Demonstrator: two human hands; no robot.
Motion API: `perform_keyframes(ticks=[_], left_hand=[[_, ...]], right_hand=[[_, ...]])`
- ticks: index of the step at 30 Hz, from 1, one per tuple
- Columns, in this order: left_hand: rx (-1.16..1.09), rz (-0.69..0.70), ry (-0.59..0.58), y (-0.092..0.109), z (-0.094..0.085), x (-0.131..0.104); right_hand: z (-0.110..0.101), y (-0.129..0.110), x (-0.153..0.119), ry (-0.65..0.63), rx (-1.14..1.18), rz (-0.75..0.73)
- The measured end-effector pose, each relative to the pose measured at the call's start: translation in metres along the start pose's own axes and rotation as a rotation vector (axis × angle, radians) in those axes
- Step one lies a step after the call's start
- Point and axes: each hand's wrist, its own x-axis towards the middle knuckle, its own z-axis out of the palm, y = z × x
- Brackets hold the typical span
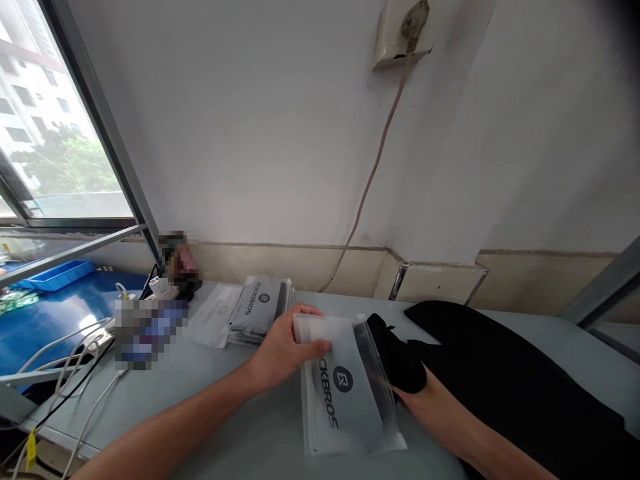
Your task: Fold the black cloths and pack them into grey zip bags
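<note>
My left hand [290, 347] pinches the upper left edge of a clear plastic bag [345, 393], thumb on the front and fingers behind. Dark "ROCKBROS" lettering and a round logo are printed on the bag, and something grey shows through it. At the bag's upper right side, a folded piece of black cloth [397, 353] is held by my right hand [411, 393]. The cloth and the bag cover the fingers of that hand, so only its wrist side shows. Larger black fabric [505, 373] lies beyond and beneath my right forearm.
A stack of similar printed bags [260, 310] lies at the back left of the grey table [240, 427], beside a flatter clear bag [215, 313]. White cables [95, 400] run along the left edge. A blue tray [57, 275] stands by the window. A cord [373, 167] hangs from a wall socket.
</note>
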Motion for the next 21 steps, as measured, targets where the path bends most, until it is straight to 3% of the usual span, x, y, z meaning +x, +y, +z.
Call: perform_keyframes(ticks=[7,11,13,18,21], left_hand=[[0.268,-0.224,-0.067,0.019,-0.021,0.002],[0.324,-0.239,-0.258,0.011,-0.023,0.001],[0.335,-0.199,-0.301,0.002,-0.021,0.002],[0.359,-0.14,-0.258,-0.013,-0.016,0.004],[0.34,-0.12,-0.213,-0.014,-0.012,0.004]], right_hand=[[-0.011,0.003,-0.001,-0.053,-0.072,0.09],[-0.008,-0.001,-0.007,-0.183,-0.177,0.159],[-0.003,-0.007,-0.011,-0.224,-0.209,0.163],[0.013,-0.022,-0.016,-0.22,-0.088,0.15],[0.018,-0.024,-0.014,-0.113,0.012,0.178]])
